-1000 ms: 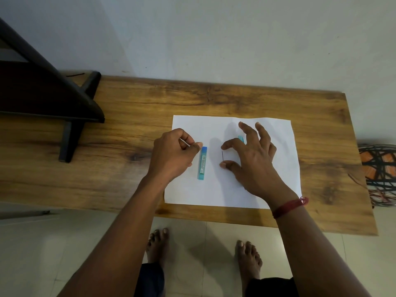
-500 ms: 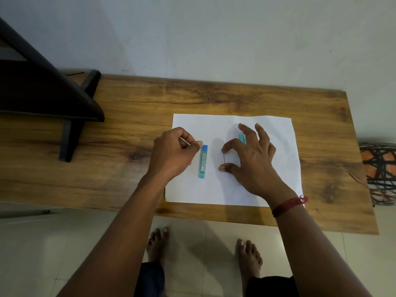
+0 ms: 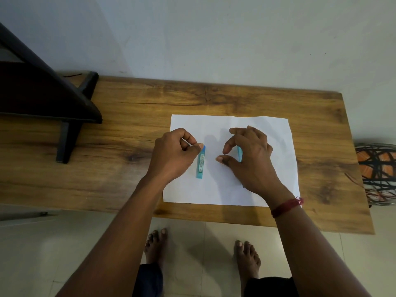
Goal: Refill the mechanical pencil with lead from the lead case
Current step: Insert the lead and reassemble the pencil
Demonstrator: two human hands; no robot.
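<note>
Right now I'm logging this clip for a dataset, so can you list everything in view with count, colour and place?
Table: one, brown wood grain, against the wall.
Paper sheet: one, white, flat on the table's middle-right.
Lead case: one, teal-blue, lying on the paper beside the left hand.
Teal object: one, on the paper, mostly hidden behind the right hand; possibly the pencil, cannot tell.
Dark furniture piece: one, black-brown, at the table's left end.
Woven basket: one, black and orange, on the floor at right.
Floor: pale tiles.
Wall: pale grey.
Wristband: one, red, right wrist.
Feet: two, bare, on the floor.
Left hand: closed, pinching something thin.
Right hand: thumb and forefinger apart above the paper.
</note>
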